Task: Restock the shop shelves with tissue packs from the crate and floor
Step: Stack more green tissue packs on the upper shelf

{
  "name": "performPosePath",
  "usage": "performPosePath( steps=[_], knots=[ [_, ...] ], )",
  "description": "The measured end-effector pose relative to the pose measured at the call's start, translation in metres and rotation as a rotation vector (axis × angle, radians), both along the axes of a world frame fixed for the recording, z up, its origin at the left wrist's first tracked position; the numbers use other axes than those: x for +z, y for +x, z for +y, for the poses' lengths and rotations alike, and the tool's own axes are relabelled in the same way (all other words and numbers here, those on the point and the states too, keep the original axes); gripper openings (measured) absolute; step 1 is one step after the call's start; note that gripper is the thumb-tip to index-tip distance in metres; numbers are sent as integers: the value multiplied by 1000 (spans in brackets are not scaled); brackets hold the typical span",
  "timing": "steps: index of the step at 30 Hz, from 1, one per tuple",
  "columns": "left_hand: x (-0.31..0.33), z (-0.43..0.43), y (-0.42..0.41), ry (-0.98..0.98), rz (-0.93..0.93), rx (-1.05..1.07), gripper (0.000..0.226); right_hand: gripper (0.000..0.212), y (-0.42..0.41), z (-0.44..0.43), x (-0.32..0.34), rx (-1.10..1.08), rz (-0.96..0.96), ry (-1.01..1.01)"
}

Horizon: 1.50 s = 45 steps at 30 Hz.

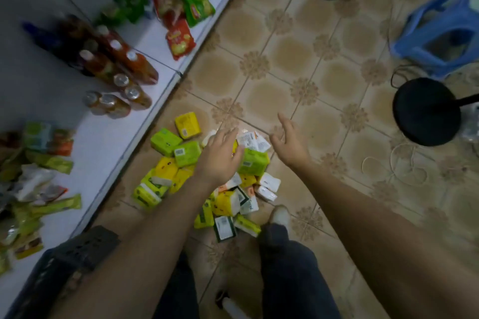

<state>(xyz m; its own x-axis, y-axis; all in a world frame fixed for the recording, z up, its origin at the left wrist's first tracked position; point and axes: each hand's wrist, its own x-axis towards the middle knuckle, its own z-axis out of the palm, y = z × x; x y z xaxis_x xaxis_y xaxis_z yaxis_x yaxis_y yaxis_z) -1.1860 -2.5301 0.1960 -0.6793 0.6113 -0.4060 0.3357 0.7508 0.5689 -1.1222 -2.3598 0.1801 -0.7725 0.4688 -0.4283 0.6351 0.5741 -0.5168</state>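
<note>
As my left hand [220, 155] and right hand [290, 142] hang over it, fingers spread and holding nothing, the heap of yellow, green and white plastic-wrapped tissue packs [228, 202] lies on the patterned beige tiled floor [285, 72] beside the white shelf [108, 137]. Scooping too many at once, I judge, could let slick packs slip and scatter.

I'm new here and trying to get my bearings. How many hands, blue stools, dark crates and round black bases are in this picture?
Hands: 2, the left hand and the right hand
Blue stool: 1
Dark crate: 1
Round black base: 1
Total: 5
</note>
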Motion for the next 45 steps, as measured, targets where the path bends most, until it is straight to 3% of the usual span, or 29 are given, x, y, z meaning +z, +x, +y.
performPosePath(
  steps=[6,10,13,16,18,22,25,27,32,37,45],
  knots=[
    [-235,37,37,-151,-278,49,57,59,35,33,-234,12,-151,-115],
    [-354,56,55,-207,-393,114,69,61,49,45,-346,-25,-232,-196],
    [-399,69,68,-110,-448,262,88,65,56,46,-389,-113,-285,-369],
    [-411,78,82,-34,-490,485,90,67,64,39,-397,-288,-256,-503],
    [-410,77,88,-32,-614,592,90,64,69,32,-389,-394,-226,-538],
    [-383,65,88,27,-850,789,85,68,72,18,-355,-567,-224,-592],
    [-342,58,84,131,-770,909,53,75,68,7,-316,-604,-198,-597],
    [-304,51,80,197,-734,959,49,69,62,-4,-278,-582,-150,-589],
    [-168,16,49,379,-608,1145,38,41,29,-35,-134,-362,4,-485],
    [0,-38,13,498,-541,1178,41,41,-17,-79,37,-117,104,-447],
    [254,-134,-69,678,-9,1030,47,44,-119,-168,280,283,543,-445]
  ],
)
